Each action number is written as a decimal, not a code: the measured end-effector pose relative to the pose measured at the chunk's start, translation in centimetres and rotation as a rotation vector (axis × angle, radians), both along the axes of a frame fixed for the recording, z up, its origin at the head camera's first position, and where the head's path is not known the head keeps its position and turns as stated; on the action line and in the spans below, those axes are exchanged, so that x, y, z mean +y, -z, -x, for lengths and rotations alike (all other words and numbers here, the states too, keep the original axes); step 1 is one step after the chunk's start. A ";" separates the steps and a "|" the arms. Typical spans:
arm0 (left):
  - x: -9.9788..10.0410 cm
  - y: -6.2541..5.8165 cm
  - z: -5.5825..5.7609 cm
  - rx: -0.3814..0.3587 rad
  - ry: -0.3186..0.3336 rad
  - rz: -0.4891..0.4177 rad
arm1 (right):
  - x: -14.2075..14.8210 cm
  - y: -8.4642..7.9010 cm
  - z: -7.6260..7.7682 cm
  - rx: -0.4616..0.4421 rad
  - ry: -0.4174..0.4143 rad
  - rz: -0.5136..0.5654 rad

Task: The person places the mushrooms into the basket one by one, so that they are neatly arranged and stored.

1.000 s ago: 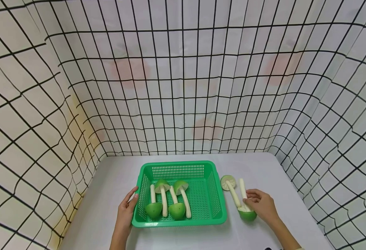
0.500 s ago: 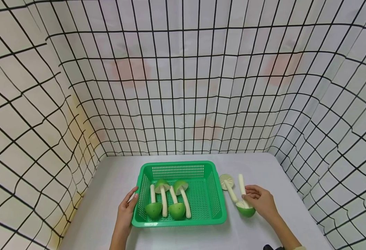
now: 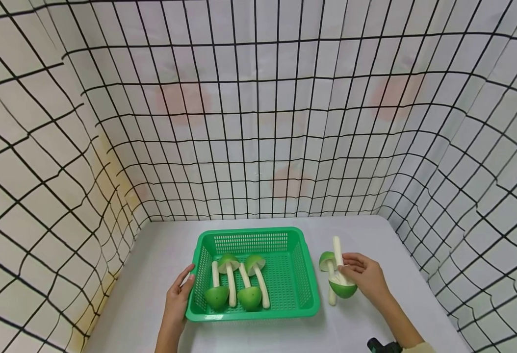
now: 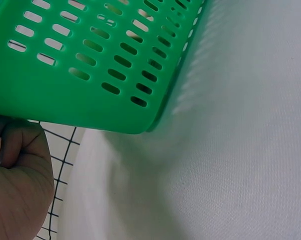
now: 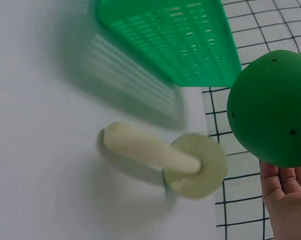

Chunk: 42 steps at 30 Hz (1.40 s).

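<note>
In the head view, my right hand point(image 3: 366, 277) pinches a toy mushroom point(image 3: 342, 288) by its pale stem near the green cap. This mushroom is held cap down, and its round cap point(image 5: 273, 107) fills the right side of the right wrist view. Behind it, a second mushroom point(image 3: 327, 260) lies on the table, its stem partly hidden; the right wrist view shows this mushroom's pale underside point(image 5: 195, 165). My left hand point(image 3: 180, 296) grips the left rim of a green plastic basket point(image 3: 252, 316), with curled fingers point(image 4: 20, 145) at the rim. Several mushrooms point(image 3: 249, 298) lie inside, caps alternating.
The basket stands on a white-covered table point(image 3: 152, 255). Black grid netting point(image 3: 258, 122) over white cloth encloses the back and both sides. A black device point(image 3: 384, 346) sits by my right wrist.
My right hand has lifted the pinched mushroom and moved slightly left and away. The loose mushroom beside it has turned, its green cap side now showing. My left hand stays at the basket.
</note>
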State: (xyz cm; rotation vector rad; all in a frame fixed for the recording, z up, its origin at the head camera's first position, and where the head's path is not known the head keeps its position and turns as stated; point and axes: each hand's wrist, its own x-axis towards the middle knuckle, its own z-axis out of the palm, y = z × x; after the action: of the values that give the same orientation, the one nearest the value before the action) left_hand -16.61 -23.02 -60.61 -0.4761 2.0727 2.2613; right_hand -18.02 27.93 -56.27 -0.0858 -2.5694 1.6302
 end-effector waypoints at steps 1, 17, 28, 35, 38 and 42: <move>0.0 0.0 0.0 0.001 0.000 -0.001 | -0.2 -0.2 0.1 0.002 -0.005 0.009; -0.1 0.0 0.0 0.008 0.002 -0.001 | -4.2 -2.0 1.7 -0.014 -0.056 0.081; 0.0 0.0 0.0 0.008 0.001 -0.009 | -6.9 -2.4 2.3 -0.021 -0.079 0.131; 0.0 0.0 -0.1 0.006 0.001 0.000 | -8.7 -2.2 2.8 -0.070 -0.091 0.150; 0.0 0.0 -0.1 0.007 -0.001 0.006 | -9.4 -2.2 2.8 -0.067 -0.094 0.150; 0.0 0.0 -0.1 0.008 0.000 0.007 | -10.3 -2.0 2.6 -0.051 -0.094 0.157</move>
State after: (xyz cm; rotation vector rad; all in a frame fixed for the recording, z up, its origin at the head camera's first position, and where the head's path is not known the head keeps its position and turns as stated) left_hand -16.48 -23.04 -60.62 -0.4685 2.0848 2.2606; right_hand -20.64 17.63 -54.26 -0.0178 -2.5133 1.8857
